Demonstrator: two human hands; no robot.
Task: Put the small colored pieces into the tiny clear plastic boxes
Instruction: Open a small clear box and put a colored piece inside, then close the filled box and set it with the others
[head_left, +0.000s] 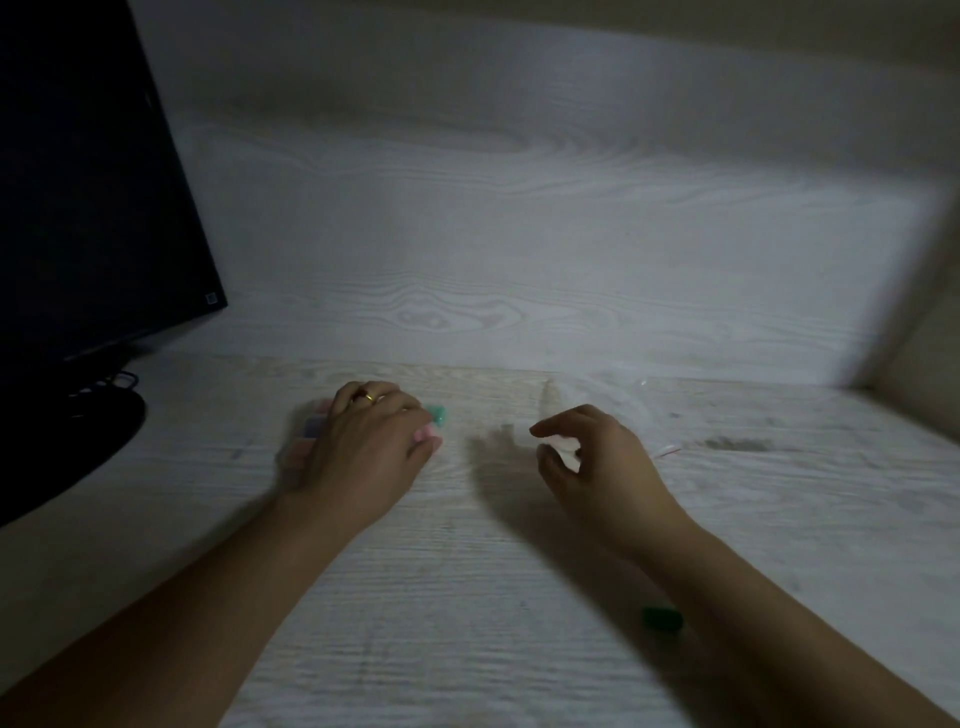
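Observation:
My left hand (363, 441) lies over a cluster of small colored pieces on the pale wooden table (467, 597). A teal piece (438, 414) and a pink piece (427, 432) show at its fingertips, and bluish and pink pieces (310, 428) peek out on its far side. The fingers curl over the cluster, and blur hides how firmly they hold it. My right hand (592, 462) hovers to the right, its thumb and fingers pinching a small clear or whitish item (566, 447) that looks like a tiny plastic box.
A dark monitor (88, 208) on a round black stand (78, 436) fills the left side. A crumpled clear plastic bag (623, 400) lies behind my right hand. A small green object (662, 618) sits beside my right forearm. A pale wall panel rises behind the table.

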